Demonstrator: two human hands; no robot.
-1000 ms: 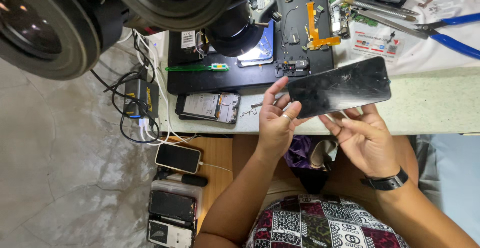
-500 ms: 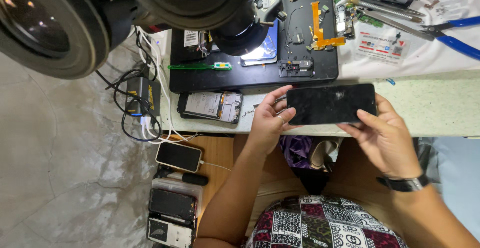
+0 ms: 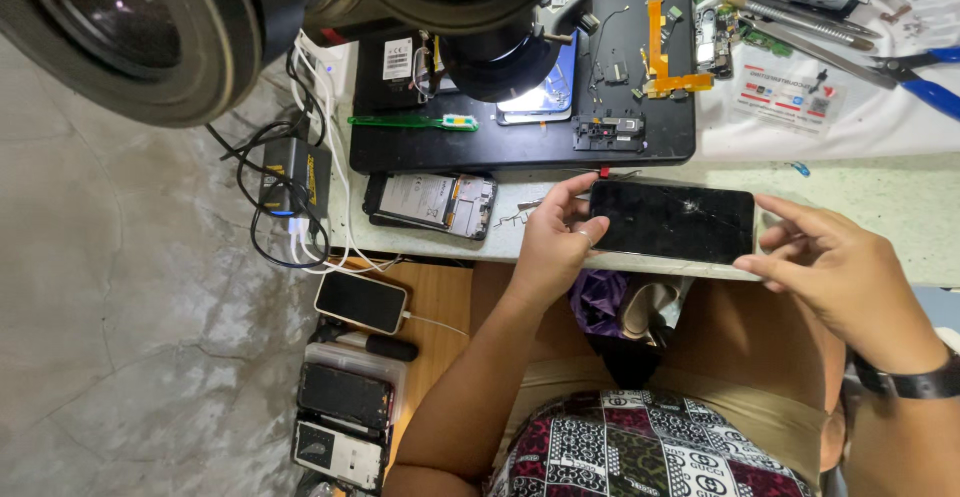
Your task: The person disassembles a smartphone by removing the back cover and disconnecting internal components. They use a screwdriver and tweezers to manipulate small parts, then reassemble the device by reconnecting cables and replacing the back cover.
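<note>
Black cracked phone screen (image 3: 672,221)

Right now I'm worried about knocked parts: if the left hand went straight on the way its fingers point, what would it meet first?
Probably the black work mat, just beyond the cracked phone that the left hand grips; depth is unclear.

Left hand (image 3: 552,247) is curled up, thumb and fingers pinched at the counter's front edge. Right hand (image 3: 845,272) reaches in from the right, fingers stretched out flat, black watch on the wrist.
</note>
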